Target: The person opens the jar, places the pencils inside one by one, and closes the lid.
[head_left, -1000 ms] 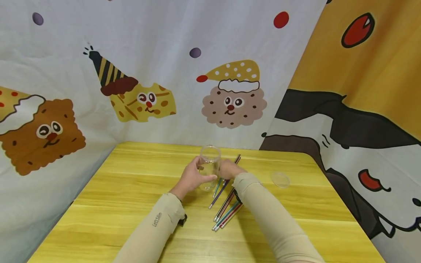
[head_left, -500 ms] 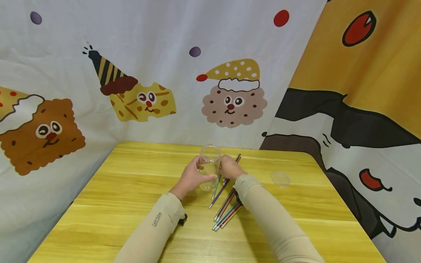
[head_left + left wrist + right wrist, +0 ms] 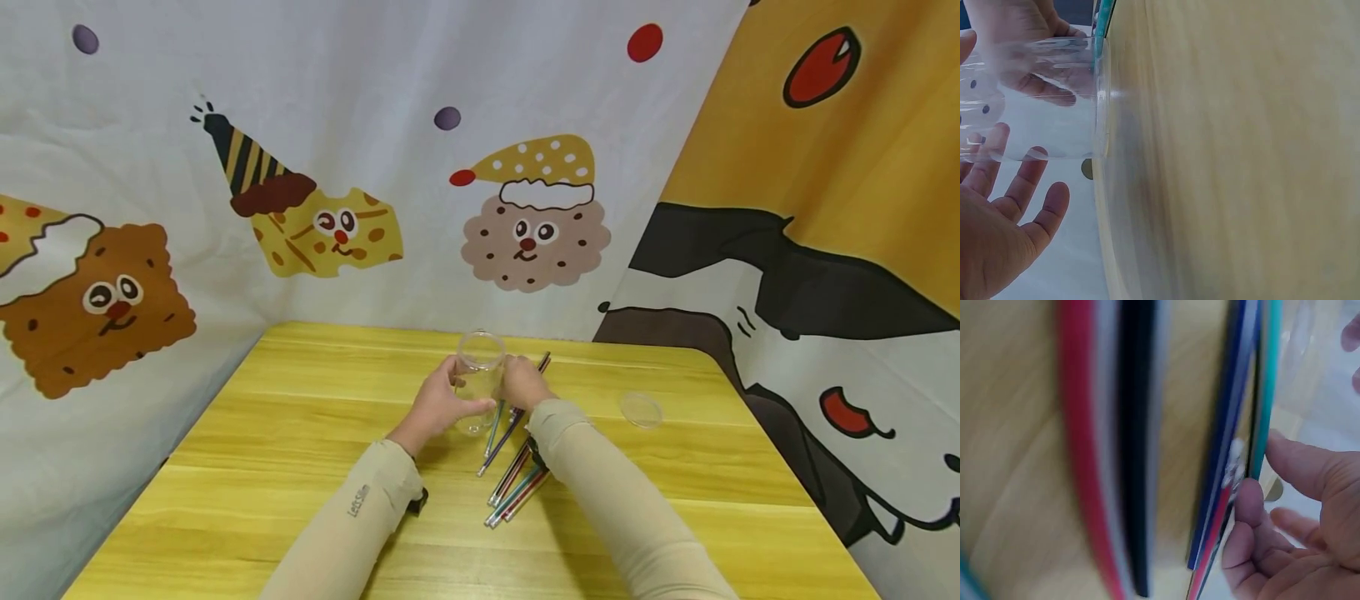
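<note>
Head view: a clear jar (image 3: pixel 480 379), mouth upward, stood upright on the yellow table (image 3: pixel 300 467).
Left hand (image 3: pixel 441 402): curved round the jar and held it, thumb on the near side.
Right hand (image 3: pixel 523 383): was just right of the jar, thumb and forefinger closed in a pinch on a teal pencil (image 3: pixel 1269 381).
Teal pencil: ran beside the jar's base.
Other pencils (image 3: pixel 516 496): lay slantwise, nearer the person.
Clear lid (image 3: pixel 641 410): lay well apart, rightward.
</note>
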`<state>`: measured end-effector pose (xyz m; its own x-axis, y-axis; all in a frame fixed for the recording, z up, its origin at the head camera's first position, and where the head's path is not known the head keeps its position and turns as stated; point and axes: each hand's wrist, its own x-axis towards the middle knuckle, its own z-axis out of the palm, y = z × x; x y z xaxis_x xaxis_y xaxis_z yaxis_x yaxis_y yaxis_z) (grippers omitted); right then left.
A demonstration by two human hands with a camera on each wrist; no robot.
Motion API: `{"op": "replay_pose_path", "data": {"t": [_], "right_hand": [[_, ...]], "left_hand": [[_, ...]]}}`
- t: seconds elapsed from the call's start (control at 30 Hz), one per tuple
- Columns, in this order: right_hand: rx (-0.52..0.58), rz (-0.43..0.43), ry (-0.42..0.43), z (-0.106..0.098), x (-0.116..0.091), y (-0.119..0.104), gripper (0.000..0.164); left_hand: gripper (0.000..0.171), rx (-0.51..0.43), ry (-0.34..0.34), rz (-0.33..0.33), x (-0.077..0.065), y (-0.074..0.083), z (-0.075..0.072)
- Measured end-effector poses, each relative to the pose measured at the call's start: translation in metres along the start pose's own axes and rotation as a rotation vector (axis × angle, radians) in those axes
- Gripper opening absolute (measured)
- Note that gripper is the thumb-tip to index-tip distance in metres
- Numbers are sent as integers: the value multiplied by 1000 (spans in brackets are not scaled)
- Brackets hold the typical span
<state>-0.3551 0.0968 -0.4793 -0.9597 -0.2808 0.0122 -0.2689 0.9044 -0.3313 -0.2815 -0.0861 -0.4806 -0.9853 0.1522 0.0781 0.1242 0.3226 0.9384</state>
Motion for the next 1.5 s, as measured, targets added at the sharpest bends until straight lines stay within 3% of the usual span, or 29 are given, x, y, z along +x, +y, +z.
{"op": "replay_pose_path", "data": {"t": [0.17,0.3,0.43,0.53,0.7,0.8,0.9,1.0,1.07,1.17,1.27,1.4,1.5], "right_hand": [[37,32,31,3,2,-7,23],[44,42,29,5,4,-7,17],[47,33,-11,2,7,-7,27],[77,74,-52,-1,8,-7,34],[133,111,-46,-1,8,-1,38],[259,148,-32,-5,7,4,30],[492,195,-14,-14,5,7,17],[671,203,3,-27,1,11,31],[719,182,23,-36,-2,15,44],[737,130,102,-56,-6,22,59],[764,49,242,-84,-12,21,64],[855,-111,514,-127,-25,3,56],[945,-249,652,-150,-34,-14,50]], "left_hand": [[68,14,4,3,1,-2,0],[70,17,7,13,1,-5,0],[68,18,0,12,1,-4,0],[68,21,-12,14,0,-2,0],[67,30,-16,28,0,1,1],[66,27,-12,25,1,0,0],[66,21,-11,20,1,0,0],[68,21,-7,12,1,-1,0],[69,23,-3,4,1,-2,0],[68,25,3,-5,0,-3,0],[66,24,2,-11,0,-4,0],[64,17,0,-13,-1,-3,0],[67,10,4,-6,0,-3,0]]}}
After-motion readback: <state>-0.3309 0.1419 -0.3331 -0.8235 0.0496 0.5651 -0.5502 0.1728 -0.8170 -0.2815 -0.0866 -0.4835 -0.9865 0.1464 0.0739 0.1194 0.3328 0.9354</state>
